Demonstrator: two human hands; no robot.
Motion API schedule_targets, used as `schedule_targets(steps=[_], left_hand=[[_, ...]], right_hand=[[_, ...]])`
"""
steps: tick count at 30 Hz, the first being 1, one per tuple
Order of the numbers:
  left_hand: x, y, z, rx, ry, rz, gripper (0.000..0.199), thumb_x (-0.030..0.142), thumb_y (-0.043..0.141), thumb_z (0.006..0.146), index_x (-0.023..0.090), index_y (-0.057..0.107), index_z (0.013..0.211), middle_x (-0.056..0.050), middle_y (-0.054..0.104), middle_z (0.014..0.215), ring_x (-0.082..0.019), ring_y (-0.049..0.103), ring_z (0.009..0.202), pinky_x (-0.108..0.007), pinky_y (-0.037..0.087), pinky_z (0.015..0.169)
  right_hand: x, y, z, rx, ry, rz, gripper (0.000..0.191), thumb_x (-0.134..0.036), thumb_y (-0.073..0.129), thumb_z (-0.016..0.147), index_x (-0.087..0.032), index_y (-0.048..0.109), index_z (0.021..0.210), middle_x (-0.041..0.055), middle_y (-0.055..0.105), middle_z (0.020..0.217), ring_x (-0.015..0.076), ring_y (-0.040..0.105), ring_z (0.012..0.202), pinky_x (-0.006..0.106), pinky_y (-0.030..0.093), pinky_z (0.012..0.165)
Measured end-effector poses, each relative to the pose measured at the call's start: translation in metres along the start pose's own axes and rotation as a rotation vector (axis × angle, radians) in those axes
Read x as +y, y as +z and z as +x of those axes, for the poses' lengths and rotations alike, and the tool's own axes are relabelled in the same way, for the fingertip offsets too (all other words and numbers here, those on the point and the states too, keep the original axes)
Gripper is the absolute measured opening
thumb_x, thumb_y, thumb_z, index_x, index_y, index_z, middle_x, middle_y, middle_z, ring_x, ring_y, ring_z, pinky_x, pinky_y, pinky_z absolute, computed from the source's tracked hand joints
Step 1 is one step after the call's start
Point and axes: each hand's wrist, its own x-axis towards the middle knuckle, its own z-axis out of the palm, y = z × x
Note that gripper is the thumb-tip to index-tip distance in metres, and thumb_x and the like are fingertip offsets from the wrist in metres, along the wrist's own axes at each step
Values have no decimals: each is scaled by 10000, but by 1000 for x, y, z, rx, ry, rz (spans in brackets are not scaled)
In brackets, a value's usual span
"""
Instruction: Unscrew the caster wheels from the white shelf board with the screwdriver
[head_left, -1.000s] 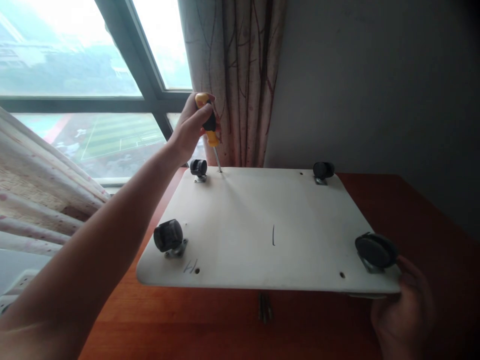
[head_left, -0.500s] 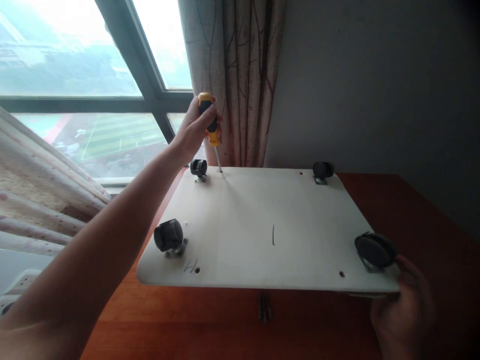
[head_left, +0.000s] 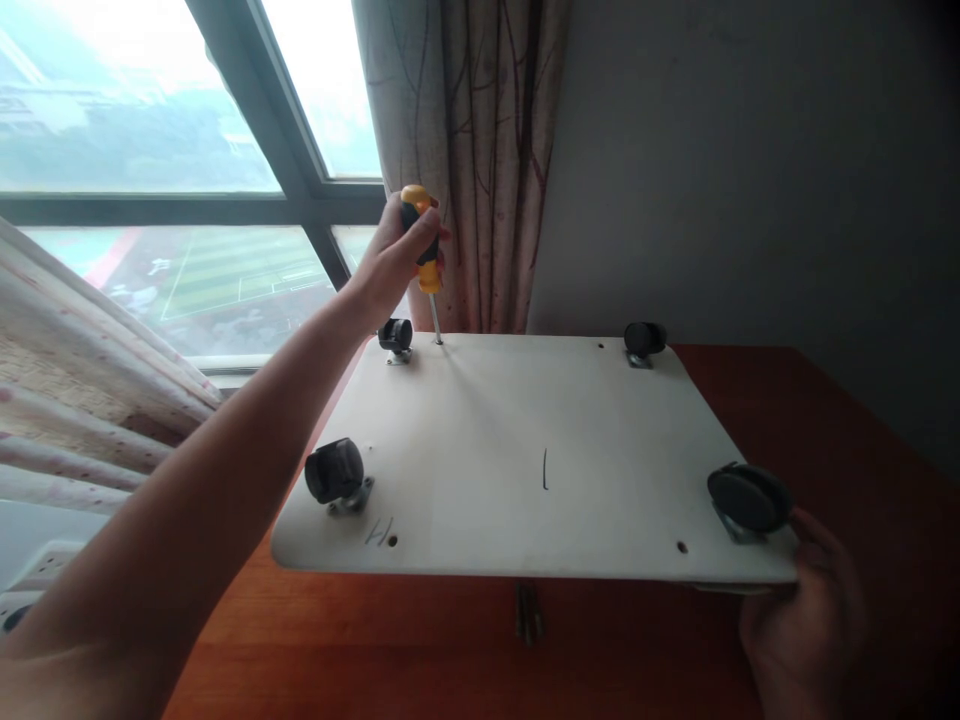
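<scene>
My left hand is wrapped round the yellow and black handle of a screwdriver. The shaft points down, slightly tilted, with its tip in a hole near the far left edge of a white board. Around the board's corners stand black casters on metal plates: far left, far right, near left and near right. My right hand grips the board's near right corner, fingers beside the caster there and the rest dim at the edge.
Beneath the board is a reddish-brown wooden table. Several metal screws lie on it by the board's near edge. Behind are a patterned curtain, a window and a grey wall. A power strip is at the left.
The screwdriver handle and my left hand have turned slightly to the right, with the tip still in the same hole. My right hand stays on the board's corner.
</scene>
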Motion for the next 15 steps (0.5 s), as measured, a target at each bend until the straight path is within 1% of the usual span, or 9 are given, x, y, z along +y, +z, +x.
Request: schedule_targets(steps=[2, 4, 6, 7, 10, 12, 15], left_hand=[[0, -1, 1, -32, -16, -33, 350, 455, 638, 875, 252, 538, 1142, -69, 690, 1075, -318, 657, 1075, -564, 544, 924], [1, -2, 1, -39, -10, -26, 321, 419, 660, 854, 246, 558, 1104, -70, 683, 1118, -316, 653, 1093, -564, 538, 957], [4, -1, -1, -25, 0, 0, 298, 391, 716, 827, 250, 543, 1024, -55, 679, 1149, -301, 665, 1064, -575, 536, 976], [5, 0, -1, -13, 1, 14, 316, 381, 747, 812, 253, 522, 995, -46, 680, 1154, -292, 674, 1034, -588, 539, 971], [6, 2, -2, 27, -14, 53, 399, 380, 795, 789, 266, 472, 995, -35, 694, 1105, -291, 688, 966, -633, 550, 927], [4, 2, -2, 39, -23, 63, 387, 411, 765, 807, 271, 481, 1030, -42, 700, 1071, -310, 683, 994, -642, 543, 928], [2, 0, -1, 16, -31, 20, 330, 440, 662, 854, 281, 519, 1105, -55, 694, 1105, -329, 650, 1104, -615, 528, 965]], right_hand=[[1, 0, 0, 13, -5, 11, 255, -249, 622, 732, -179, 732, 951, 29, 686, 1042, 197, 601, 1005, 352, 433, 926], [2, 0, 1, 28, -11, 3, 262, -261, 626, 719, -173, 728, 944, 37, 683, 1030, 210, 601, 993, 364, 439, 908], [4, 0, 2, 38, -20, -16, 274, -282, 629, 704, -170, 721, 937, 47, 678, 1019, 232, 606, 985, 384, 449, 890], [5, -1, 3, 41, -22, -20, 282, -290, 630, 697, -170, 718, 937, 49, 675, 1014, 241, 609, 985, 395, 452, 890], [6, -1, 4, 39, 2, -5, 302, -293, 628, 687, -176, 717, 951, 45, 675, 1013, 249, 619, 992, 418, 450, 921], [7, -1, 4, 39, 18, 15, 304, -284, 639, 680, -178, 720, 954, 44, 678, 1025, 244, 619, 999, 413, 445, 934], [5, -1, 3, 38, 2, 29, 294, -275, 644, 677, -176, 722, 943, 46, 683, 1034, 237, 612, 1014, 396, 441, 939]])
